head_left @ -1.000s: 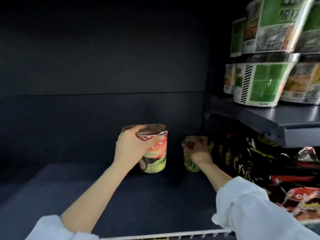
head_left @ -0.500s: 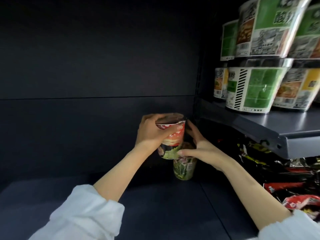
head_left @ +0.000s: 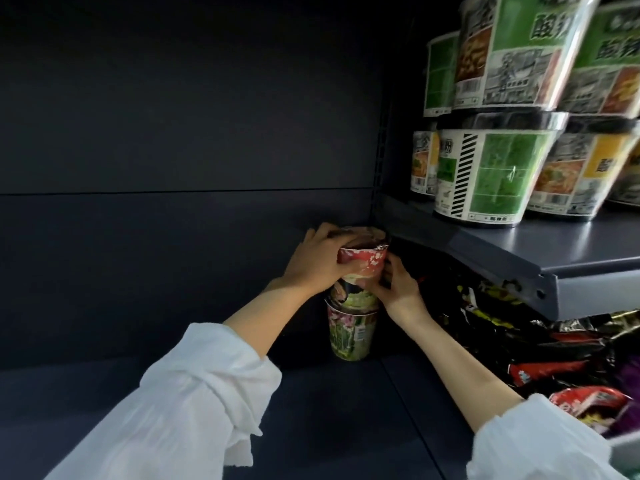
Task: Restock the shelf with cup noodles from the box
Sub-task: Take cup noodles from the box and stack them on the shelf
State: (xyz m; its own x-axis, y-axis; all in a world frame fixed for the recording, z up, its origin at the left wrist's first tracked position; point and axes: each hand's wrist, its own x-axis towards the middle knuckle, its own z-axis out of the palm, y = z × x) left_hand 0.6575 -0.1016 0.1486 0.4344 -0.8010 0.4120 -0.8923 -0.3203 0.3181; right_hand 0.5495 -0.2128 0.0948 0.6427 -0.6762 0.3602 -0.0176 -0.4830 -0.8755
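Note:
A cup of noodles with a green and pink label [head_left: 349, 333] stands at the back right corner of the dark shelf floor [head_left: 311, 420]. On top of it sits a second cup noodle with a red band [head_left: 360, 263]. My left hand [head_left: 317, 263] grips this upper cup from the left, fingers curled over its rim. My right hand [head_left: 398, 285] holds the same cup from the right side, thumb in front. The box is out of view.
To the right, a higher shelf [head_left: 554, 251] carries stacked green and white noodle bowls [head_left: 498, 174]. Below it lie dark and red snack packets [head_left: 554, 355]. The shelf's back wall [head_left: 173, 168] is bare and dark.
My left hand carried the red cup to the right and set it on the green cup. My right hand let go of the green cup and moved up to the red one.

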